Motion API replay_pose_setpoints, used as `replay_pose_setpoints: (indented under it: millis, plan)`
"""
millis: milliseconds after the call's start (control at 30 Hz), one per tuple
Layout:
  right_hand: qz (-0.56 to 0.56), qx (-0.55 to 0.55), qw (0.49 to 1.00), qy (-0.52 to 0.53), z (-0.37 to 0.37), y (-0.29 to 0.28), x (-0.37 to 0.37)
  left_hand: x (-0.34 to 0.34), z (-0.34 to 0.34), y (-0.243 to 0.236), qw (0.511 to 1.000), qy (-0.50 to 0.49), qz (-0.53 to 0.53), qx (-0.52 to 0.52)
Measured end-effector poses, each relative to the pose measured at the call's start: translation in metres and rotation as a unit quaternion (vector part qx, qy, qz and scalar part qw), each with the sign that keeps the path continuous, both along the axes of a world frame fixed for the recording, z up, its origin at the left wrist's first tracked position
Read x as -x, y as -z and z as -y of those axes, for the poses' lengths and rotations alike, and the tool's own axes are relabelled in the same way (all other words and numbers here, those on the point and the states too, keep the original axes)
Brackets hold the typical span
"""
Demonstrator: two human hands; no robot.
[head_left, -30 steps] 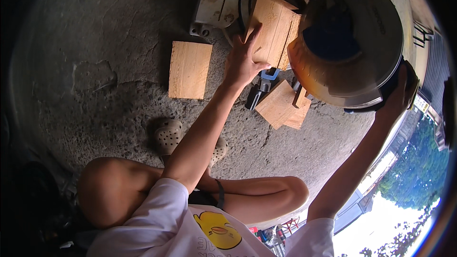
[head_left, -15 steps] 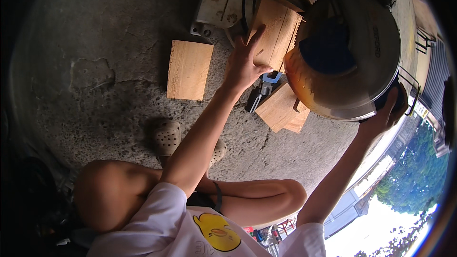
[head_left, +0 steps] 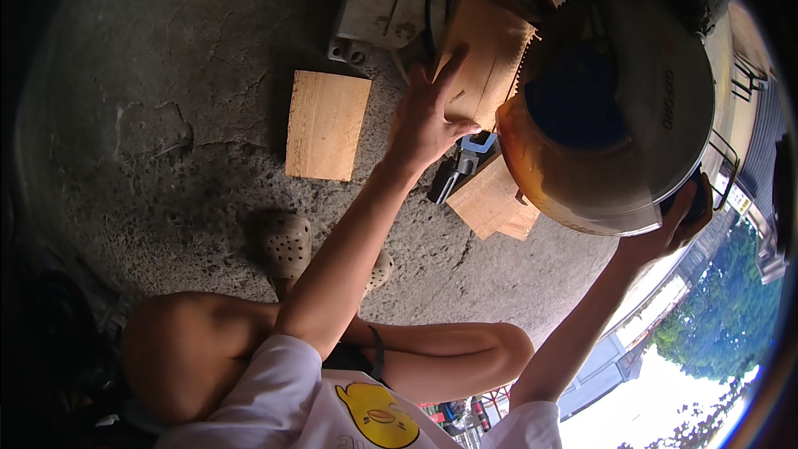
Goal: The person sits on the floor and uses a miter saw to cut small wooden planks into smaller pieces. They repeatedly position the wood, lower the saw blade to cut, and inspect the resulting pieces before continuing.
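Observation:
A wooden board [head_left: 489, 46] lies on the base of a miter saw [head_left: 382, 12]. My left hand [head_left: 422, 120] holds the board at its near left corner, with the index finger stretched along the top face and the thumb at the near edge. The round saw guard [head_left: 582, 187], clear and orange-tinted over a blue centre, stands just right of the board. Toothed blade edge [head_left: 522, 66] shows along the board's right side. My right hand [head_left: 661, 233] is wrapped round the dark saw handle [head_left: 697, 199]; some of its fingers are hidden behind it.
A loose wood piece [head_left: 328, 125] lies on the rough concrete floor [head_left: 216, 191] left of my left arm. More cut pieces [head_left: 490, 204] lie below the saw, beside a black and blue clamp-like part [head_left: 461, 166]. My clog-shod feet [head_left: 287, 241] are near.
The saw guard and handle, with my right hand on them, sit slightly lower and farther right in the picture. My left hand keeps its hold on the board.

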State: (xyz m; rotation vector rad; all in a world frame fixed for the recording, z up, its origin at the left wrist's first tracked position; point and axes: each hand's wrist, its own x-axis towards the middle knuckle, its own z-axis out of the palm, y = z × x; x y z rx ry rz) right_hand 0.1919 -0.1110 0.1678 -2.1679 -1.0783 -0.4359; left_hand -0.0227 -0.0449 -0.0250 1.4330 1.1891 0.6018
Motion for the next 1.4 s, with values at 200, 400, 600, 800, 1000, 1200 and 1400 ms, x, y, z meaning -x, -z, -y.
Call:
replay_pose_setpoints:
  millis: [200, 400, 600, 800, 1000, 1200, 1400]
  plan:
    - [0.047, 0.071, 0.996, -0.036, 0.018, -0.002, -0.018, 0.001, 0.0, 0.002, 1.0, -0.007, 0.015, 0.003]
    - [0.053, 0.053, 0.997, -0.004, 0.013, -0.001, -0.014, 0.0, 0.002, 0.005, 0.999, -0.01, -0.003, -0.051]
    - [0.048, 0.051, 0.997, 0.045, 0.006, 0.001, -0.003, 0.001, 0.001, 0.008, 0.999, -0.012, 0.012, -0.048]
    - [0.113, 0.088, 0.99, -0.007, 0.02, 0.003, -0.02, -0.001, -0.001, 0.002, 1.0, -0.01, -0.005, -0.028]
    - [0.113, 0.096, 0.989, -0.018, 0.019, 0.006, -0.013, -0.003, 0.001, 0.005, 0.999, -0.003, -0.015, -0.048]
    - [0.017, 0.03, 0.998, 0.06, 0.001, 0.007, 0.008, -0.003, -0.005, 0.007, 0.997, 0.033, -0.044, -0.058]
    - [-0.001, 0.028, 0.996, 0.09, -0.003, 0.005, 0.013, -0.003, -0.014, -0.003, 0.987, 0.074, -0.112, -0.09]
